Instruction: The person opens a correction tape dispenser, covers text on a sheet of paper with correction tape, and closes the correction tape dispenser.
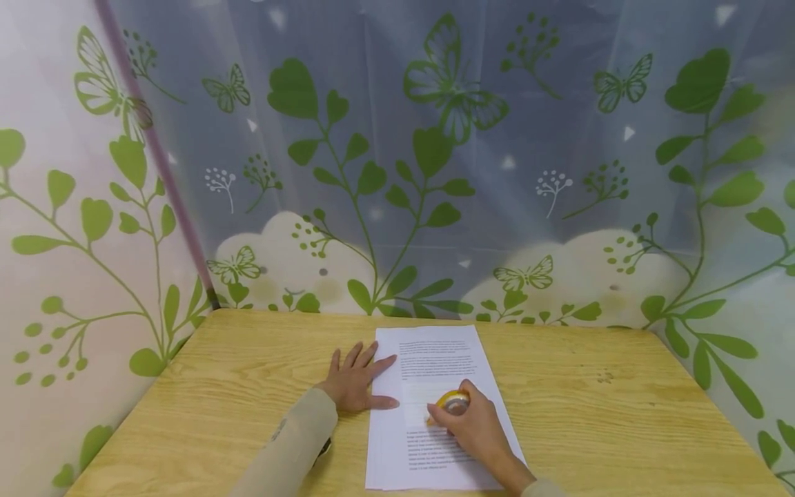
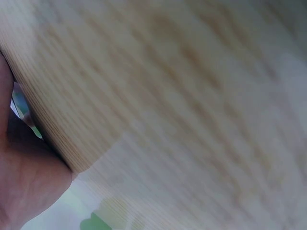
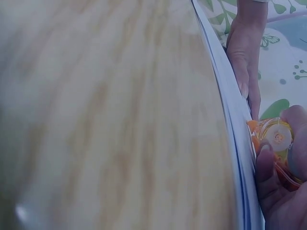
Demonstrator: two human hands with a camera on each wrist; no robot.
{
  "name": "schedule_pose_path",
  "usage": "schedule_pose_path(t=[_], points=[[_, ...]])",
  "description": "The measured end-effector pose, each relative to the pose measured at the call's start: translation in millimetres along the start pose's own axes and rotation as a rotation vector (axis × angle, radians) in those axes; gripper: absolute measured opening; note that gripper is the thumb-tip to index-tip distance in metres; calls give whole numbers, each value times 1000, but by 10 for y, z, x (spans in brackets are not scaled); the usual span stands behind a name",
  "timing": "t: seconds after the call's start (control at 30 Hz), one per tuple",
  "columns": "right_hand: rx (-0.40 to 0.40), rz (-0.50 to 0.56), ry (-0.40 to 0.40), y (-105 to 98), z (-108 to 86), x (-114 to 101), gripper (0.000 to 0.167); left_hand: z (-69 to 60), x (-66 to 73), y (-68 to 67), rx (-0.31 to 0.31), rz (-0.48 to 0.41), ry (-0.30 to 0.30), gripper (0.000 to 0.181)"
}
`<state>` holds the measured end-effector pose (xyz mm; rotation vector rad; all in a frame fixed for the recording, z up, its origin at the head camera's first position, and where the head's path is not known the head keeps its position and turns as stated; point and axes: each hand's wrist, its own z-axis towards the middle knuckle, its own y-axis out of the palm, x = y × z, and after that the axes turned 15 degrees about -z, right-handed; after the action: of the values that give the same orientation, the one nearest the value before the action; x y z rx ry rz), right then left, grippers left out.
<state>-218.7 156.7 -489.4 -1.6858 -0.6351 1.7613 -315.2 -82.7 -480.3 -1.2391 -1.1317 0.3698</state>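
A stack of printed paper sheets (image 1: pixel 386 449) lies on the wooden table. Spread fingers of my left hand (image 1: pixel 354 383) rest on its left edge, with the thumb on the page. My right hand (image 1: pixel 481 424) pinches an orange correction tape (image 1: pixel 456 402) over the page, between two blocks of print. In the right wrist view the correction tape (image 3: pixel 277 136) shows a clear orange case and a pale reel, its tip down at the paper. Pale strips with faint lines cover the page's middle. The left wrist view catches only part of my left hand (image 2: pixel 33 187).
The wooden table (image 1: pixel 590 414) extends to both sides of the paper. Behind it hangs a curtain (image 1: pixel 373 172) printed with green leaves and butterflies. A small dark mark (image 1: pixel 604 376) shows on the tabletop at right.
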Motion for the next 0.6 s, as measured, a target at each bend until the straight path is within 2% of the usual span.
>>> schedule_pose_path(t=[0.2,0.6], points=[[17,-16,15,-24,12,60,48,-7,21,-12,2,0,-3,86],[-26,77,58,-63,-4,102,49,-9,19,-10,-8,5,-8,87]])
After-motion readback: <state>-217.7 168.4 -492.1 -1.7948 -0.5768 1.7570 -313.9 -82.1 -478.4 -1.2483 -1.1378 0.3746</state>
